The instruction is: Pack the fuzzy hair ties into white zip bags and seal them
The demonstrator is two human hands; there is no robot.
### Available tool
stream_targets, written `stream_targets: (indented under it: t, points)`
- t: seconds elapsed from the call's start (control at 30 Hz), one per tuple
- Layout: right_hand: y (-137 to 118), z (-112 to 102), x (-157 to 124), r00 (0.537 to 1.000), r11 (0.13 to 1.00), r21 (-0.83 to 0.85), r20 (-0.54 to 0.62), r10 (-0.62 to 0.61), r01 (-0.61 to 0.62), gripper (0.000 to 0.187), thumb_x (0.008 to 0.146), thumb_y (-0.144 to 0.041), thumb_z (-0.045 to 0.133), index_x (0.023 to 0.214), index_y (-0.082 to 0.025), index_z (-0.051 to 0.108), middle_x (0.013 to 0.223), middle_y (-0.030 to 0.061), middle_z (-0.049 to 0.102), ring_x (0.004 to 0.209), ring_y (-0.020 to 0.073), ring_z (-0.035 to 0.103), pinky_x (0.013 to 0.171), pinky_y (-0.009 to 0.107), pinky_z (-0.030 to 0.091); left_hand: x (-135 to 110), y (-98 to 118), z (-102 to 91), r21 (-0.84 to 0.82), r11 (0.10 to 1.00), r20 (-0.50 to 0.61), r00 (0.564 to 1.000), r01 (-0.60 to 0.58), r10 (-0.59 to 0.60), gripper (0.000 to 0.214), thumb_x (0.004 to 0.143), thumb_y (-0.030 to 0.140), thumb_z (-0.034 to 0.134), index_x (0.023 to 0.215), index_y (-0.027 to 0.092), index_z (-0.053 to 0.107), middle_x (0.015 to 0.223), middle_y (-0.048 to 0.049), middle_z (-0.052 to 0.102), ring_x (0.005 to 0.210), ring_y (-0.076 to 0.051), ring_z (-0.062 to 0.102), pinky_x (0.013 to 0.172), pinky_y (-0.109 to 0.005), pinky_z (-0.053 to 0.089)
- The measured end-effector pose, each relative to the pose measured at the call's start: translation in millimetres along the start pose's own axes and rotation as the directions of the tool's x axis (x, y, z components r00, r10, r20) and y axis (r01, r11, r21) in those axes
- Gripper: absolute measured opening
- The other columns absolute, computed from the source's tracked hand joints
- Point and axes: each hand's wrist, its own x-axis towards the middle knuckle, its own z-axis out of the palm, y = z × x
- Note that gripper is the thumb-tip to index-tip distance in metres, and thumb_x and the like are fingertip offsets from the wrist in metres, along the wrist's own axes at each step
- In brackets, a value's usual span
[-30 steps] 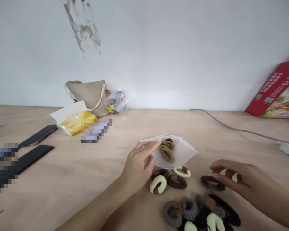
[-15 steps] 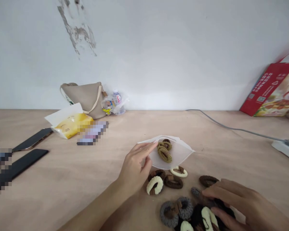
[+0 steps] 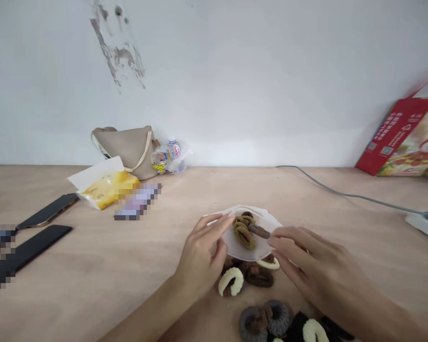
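A translucent white plastic bag lies with its mouth spread apart. My left hand grips its left edge, fingers closed on the plastic. Inside rest olive-brown hair ties and a dark brown one behind them. My right hand pinches a grey hair tie at the bag's right side, over the olive ones. Just below the bag are a cream hair tie and a dark brown hair tie. Closer to me lie grey hair ties, with black and cream ones partly hidden by my right arm.
At the left are several phones and a yellow tissue pack. A beige bag and a plastic bottle stand by the wall. On the right, a grey cable runs to a white power strip, near a red bag.
My right hand has moved from the pile up and left to the plastic bag, carrying a grey hair tie. My left hand keeps its hold on the bag's edge.
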Motion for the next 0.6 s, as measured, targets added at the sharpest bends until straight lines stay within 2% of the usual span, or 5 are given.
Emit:
stream_targets:
  t: [0.13,0.23,0.37,0.47,0.6]
  points:
    - [-7,-5,-13,0.986,0.974,0.199,0.146,0.077,-0.106,0.018,0.090,-0.015,0.042,0.093,-0.024,0.057,0.089,0.0030,0.064,0.078,0.0146,0.063,0.066,0.024,0.050,-1,0,0.9,0.009,1.000,-0.010,1.000,-0.023,0.024,0.049,0.079,0.001,0.041,0.121,0.017,0.058,0.109,-0.0032,0.069,0.110,-0.018,0.055,0.092,-0.033,0.051]
    - [-17,-8,-12,0.963,0.947,0.293,0.266,0.052,-0.132,0.020,0.088,-0.011,0.042,0.091,-0.025,0.057,0.083,0.0005,0.064,0.071,0.0129,0.062,0.060,0.022,0.048,-2,0,1.4,0.010,1.000,-0.018,1.000,-0.017,0.017,0.048,0.079,0.002,0.041,0.122,0.017,0.059,0.107,-0.0040,0.070,0.110,-0.019,0.055,0.092,-0.034,0.051]
    - [-36,6,8,0.971,0.972,0.229,0.218,-0.101,0.050,0.028,0.081,-0.006,0.048,0.100,-0.025,0.056,0.096,-0.0013,0.066,0.075,0.0147,0.064,0.062,0.025,0.048,-1,1,0.7,0.013,1.000,-0.031,0.999,-0.007,0.007,0.050,0.079,0.002,0.041,0.122,0.019,0.058,0.107,-0.0034,0.070,0.109,-0.019,0.056,0.091,-0.034,0.051]
    - [-48,23,22,0.950,0.972,0.111,0.214,-0.227,0.207,0.023,0.080,-0.012,0.056,0.101,-0.022,0.055,0.097,0.0002,0.067,0.076,0.0186,0.065,0.060,0.028,0.048,0,-1,-0.1,0.028,1.000,-0.033,0.999,-0.011,0.012,0.051,0.079,0.002,0.041,0.123,0.019,0.058,0.110,-0.0036,0.069,0.109,-0.020,0.056,0.090,-0.035,0.052]
    - [-53,35,27,0.929,0.967,0.081,0.266,-0.256,0.243,0.014,0.079,-0.015,0.061,0.091,-0.021,0.057,0.086,-0.0014,0.066,0.068,0.0176,0.063,0.054,0.028,0.044,0,-4,-1.0,0.034,0.999,-0.037,0.999,0.004,-0.003,0.051,0.078,0.002,0.040,0.123,0.019,0.058,0.109,-0.0037,0.070,0.110,-0.020,0.056,0.091,-0.036,0.052]
